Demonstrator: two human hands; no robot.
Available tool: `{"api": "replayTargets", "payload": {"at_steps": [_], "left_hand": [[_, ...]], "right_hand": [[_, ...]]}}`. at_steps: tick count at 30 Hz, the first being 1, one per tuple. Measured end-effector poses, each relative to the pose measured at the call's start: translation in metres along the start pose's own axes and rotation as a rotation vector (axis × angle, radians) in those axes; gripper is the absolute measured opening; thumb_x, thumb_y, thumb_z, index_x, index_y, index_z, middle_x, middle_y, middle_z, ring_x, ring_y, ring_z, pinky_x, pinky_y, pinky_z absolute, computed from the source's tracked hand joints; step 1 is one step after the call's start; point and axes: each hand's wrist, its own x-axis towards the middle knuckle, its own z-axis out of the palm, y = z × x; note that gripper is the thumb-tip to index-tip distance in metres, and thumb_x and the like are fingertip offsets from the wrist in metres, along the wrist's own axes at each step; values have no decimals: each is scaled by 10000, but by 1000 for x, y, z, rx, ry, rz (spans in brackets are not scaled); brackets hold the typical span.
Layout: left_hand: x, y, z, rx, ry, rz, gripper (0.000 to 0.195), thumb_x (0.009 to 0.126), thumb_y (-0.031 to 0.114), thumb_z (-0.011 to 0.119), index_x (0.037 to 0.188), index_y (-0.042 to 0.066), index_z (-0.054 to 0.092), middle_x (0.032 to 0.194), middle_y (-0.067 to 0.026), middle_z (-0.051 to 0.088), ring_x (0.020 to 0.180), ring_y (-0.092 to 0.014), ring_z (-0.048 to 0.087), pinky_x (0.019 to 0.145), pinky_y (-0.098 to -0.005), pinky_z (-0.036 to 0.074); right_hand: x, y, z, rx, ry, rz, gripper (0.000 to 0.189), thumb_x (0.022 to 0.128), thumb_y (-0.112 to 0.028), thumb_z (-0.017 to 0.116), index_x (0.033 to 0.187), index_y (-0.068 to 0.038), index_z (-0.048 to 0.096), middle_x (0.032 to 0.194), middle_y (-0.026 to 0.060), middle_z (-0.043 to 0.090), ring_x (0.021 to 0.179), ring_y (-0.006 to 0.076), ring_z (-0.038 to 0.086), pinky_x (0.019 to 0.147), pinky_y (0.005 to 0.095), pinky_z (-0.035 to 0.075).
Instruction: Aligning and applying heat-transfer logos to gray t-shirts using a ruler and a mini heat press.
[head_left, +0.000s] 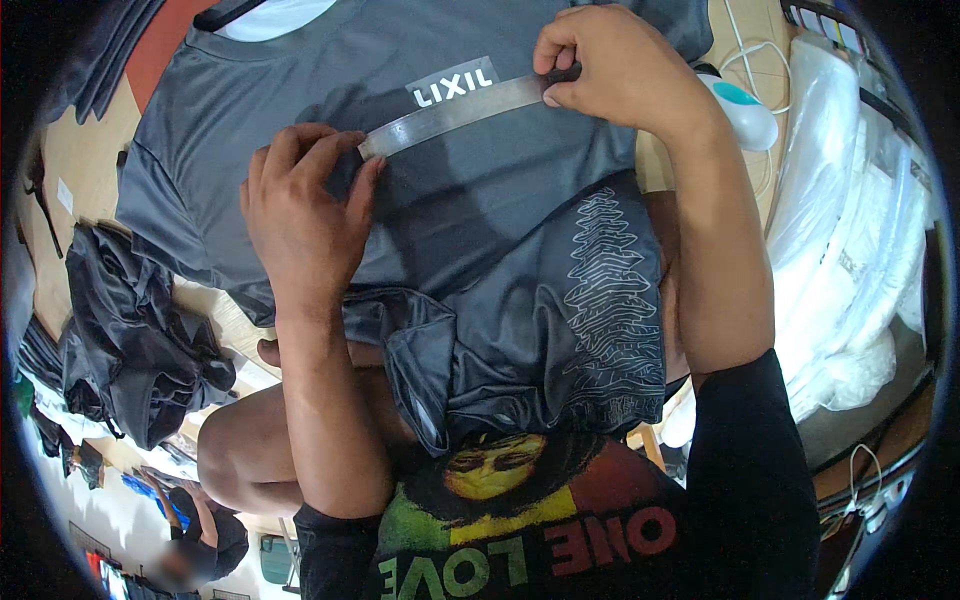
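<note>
A dark grey short-sleeved T-shirt (480, 172) is spread out before me, its neckline at the top left. A clear film patch (454, 81) with white lettering lies on it. Just below that patch, a flat metal strip (457, 112), probably a steel ruler, rests across the shirt. My left hand (307, 195) pinches its left end between thumb and fingers. The dark right end is gripped by my right hand (615, 67). The shirt's lower part, with a pale line print (611, 292), hangs bunched over my lap.
Beside my right forearm is a white and teal device (742, 112) with a white cord (750, 52). Clear plastic packaging (840, 225) is heaped on the right. Dark garments (135, 337) lie at left. Another person (199, 532) is in the lower left background.
</note>
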Motion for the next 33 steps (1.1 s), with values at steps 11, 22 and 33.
{"api": "replayTargets", "payload": {"at_steps": [11, 22, 33], "left_hand": [[-1, -1, 0, 20, -2, -15, 236, 810, 224, 858, 1006, 105, 806, 1056, -50, 727, 994, -283, 665, 881, -401, 519], [-1, 4, -2, 76, -21, -96, 552, 719, 311, 921, 1205, 117, 744, 1194, -89, 680, 1103, -320, 639, 974, -432, 501], [-1, 2, -8, 62, 40, -202, 797, 656, 316, 968, 1357, 118, 646, 1284, -150, 623, 1180, -366, 626, 1015, -461, 510]], "right_hand": [[0, -9, -4, 23, -47, 57, 234, 739, -62, 835, 942, 20, 756, 901, 175, 760, 848, 298, 739, 761, 367, 562], [0, -2, -2, 29, -40, 59, 235, 737, -61, 835, 939, 28, 754, 895, 173, 760, 823, 291, 731, 749, 366, 558], [-4, -12, -16, 92, -91, 48, 256, 759, -116, 842, 955, 25, 756, 903, 170, 761, 845, 292, 736, 769, 370, 564]]}}
